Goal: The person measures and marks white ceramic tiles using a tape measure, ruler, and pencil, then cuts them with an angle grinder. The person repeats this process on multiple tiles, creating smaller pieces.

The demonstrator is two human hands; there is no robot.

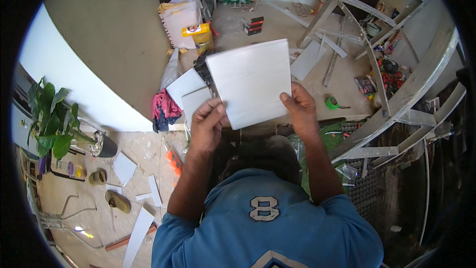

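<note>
Both my hands hold a white rectangular panel (253, 82) up in front of me, its face tilted towards me. My left hand (208, 119) pinches its lower left edge, with the fingers curled in. On the lower right side, my right hand (301, 109) grips the edge, thumb on the face and fingers partly hidden behind. Beside my left hand two smaller pale panel pieces (184, 87) rest overlapping near a black object that I cannot make out. A green tape measure (331, 102) lies on the floor right of my right hand.
An aluminium stepladder (377, 134) stands at the right. White offcuts (139, 238) and sandals (117, 201) lie on the left floor, near an orange tool (173, 162) and a potted plant (103, 145). A yellow bucket (203, 44) and red-black box (253, 26) stand farther back.
</note>
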